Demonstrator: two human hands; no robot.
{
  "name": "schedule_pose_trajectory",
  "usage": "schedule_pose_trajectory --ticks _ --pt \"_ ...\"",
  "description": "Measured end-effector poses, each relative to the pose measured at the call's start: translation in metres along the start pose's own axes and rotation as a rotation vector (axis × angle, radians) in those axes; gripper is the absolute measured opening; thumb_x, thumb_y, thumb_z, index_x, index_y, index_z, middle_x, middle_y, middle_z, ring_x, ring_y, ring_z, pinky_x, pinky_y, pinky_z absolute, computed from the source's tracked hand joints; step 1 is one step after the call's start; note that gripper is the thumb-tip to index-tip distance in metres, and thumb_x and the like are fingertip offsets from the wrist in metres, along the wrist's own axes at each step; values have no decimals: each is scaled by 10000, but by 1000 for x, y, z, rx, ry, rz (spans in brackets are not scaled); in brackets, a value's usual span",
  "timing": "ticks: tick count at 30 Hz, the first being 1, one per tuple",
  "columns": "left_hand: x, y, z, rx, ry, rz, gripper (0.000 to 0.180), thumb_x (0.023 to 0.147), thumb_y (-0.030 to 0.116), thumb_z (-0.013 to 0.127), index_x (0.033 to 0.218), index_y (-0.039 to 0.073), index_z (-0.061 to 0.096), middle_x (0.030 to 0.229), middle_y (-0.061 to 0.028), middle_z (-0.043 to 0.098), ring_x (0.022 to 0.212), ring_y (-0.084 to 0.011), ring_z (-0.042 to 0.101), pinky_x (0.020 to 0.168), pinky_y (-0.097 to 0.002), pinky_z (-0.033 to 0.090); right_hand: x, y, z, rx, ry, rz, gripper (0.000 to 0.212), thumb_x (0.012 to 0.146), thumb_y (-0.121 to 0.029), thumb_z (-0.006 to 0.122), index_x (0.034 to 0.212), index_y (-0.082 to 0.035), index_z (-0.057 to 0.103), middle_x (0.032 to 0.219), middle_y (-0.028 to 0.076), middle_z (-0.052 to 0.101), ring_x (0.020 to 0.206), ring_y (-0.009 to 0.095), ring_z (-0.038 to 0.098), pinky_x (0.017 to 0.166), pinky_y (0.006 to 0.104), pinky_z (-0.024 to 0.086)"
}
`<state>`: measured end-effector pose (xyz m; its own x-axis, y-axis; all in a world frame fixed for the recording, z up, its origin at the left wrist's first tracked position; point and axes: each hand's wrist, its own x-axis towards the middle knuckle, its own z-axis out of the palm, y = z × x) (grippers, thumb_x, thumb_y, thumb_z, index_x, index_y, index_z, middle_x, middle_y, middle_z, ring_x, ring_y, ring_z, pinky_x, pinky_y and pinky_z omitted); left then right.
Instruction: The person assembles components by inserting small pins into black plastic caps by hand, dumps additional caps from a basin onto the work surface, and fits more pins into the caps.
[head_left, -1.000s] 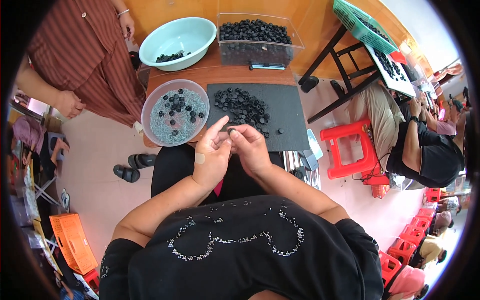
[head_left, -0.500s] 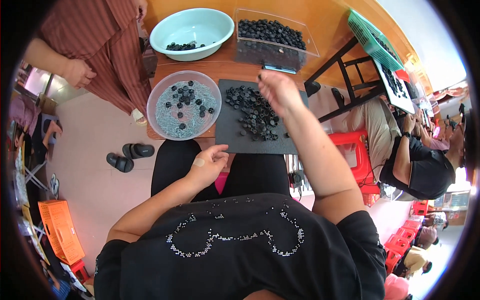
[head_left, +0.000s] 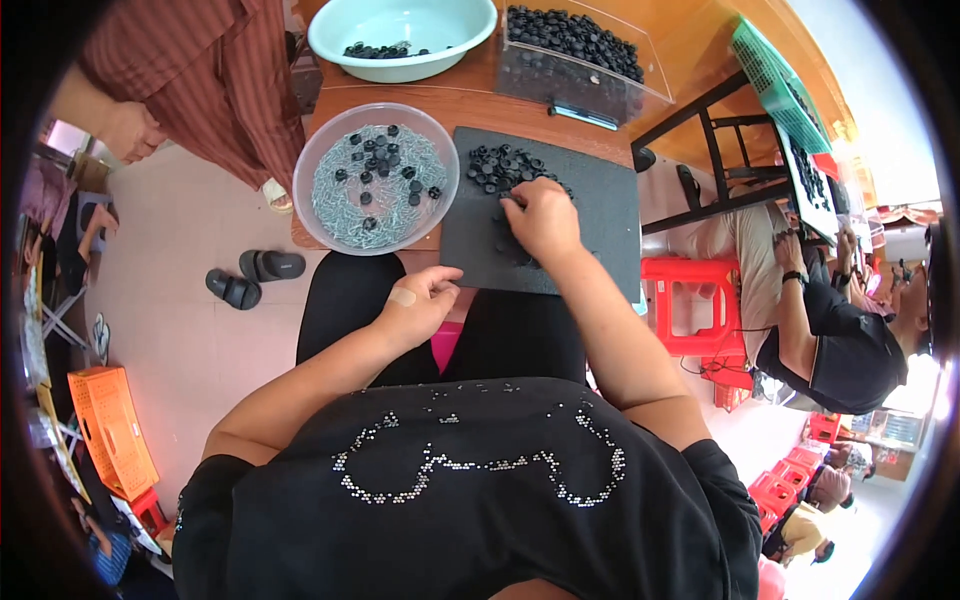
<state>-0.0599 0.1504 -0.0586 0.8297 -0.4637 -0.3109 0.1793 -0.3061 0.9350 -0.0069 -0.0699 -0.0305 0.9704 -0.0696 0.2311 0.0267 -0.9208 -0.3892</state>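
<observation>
Black round caps [head_left: 495,165] lie heaped on a dark grey mat [head_left: 605,210] on the table in front of me. My right hand [head_left: 545,218] is down on the near part of this heap, fingers curled and thumb to the left. Some caps show under its thumb side; whatever its fingertips grip is hidden. At the mat's near left corner hangs my left hand [head_left: 422,305], a plaster on its back. Its index finger is stretched out and apart from the thumb, with nothing visible between them. Beside the mat stands a clear round tub [head_left: 452,165] of silvery screws [head_left: 335,210] and scattered black caps.
Behind are a pale green basin [head_left: 405,70] with black pieces and a clear box [head_left: 535,75] full of them. Beside the box lies a phone-like object [head_left: 583,117]. A person in striped clothes [head_left: 215,90] stands left; a red stool [head_left: 690,310] is right.
My right hand has come down and nearer to me, from above the heap's far right onto its near part. The head view has shifted slightly. My left hand stays nearly as it was.
</observation>
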Motion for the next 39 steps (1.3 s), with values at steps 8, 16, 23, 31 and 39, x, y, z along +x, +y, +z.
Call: schedule_pose_trajectory --ticks 8,16,23,31,39 --pt "10 20 3 -42 -77 -34 314 882 98 537 1176 -13 544 917 -66 637 760 -101 587 663 -239 483 8 2 15 -85 21 -22 154 726 -190 681 768 -42 668 862 126 589 895 297 567 750 404 500" --pt "2 39 -17 -943 -32 -246 189 914 187 556 1005 33 615 864 -29 626 731 -86 561 665 -213 451 -33 -58 -18 481 -175 -381 191 683 -42 694 872 -19 677 747 127 579 721 277 562 654 355 457" --pt "-20 32 -47 -1048 39 -248 172 870 118 608 1002 9 593 888 -43 626 778 -90 564 695 -207 453 14 -70 -9 423 -197 -322 115 718 -75 652 809 -9 679 747 137 610 715 302 590 632 372 480" --pt "-22 21 -66 -1093 167 -128 218 844 23 592 1054 0 536 974 -84 609 864 -119 580 813 -232 478 49 -109 35 -358 -466 -236 156 709 -82 609 830 -21 686 912 156 651 911 303 625 765 365 527" --pt "-16 26 -77 -1205 195 -117 215 862 12 565 1073 -26 550 978 -98 610 917 -153 592 844 -233 488 46 -118 42 -373 -521 -206 168 715 -102 616 851 -35 688 958 154 646 948 292 614 784 362 522"
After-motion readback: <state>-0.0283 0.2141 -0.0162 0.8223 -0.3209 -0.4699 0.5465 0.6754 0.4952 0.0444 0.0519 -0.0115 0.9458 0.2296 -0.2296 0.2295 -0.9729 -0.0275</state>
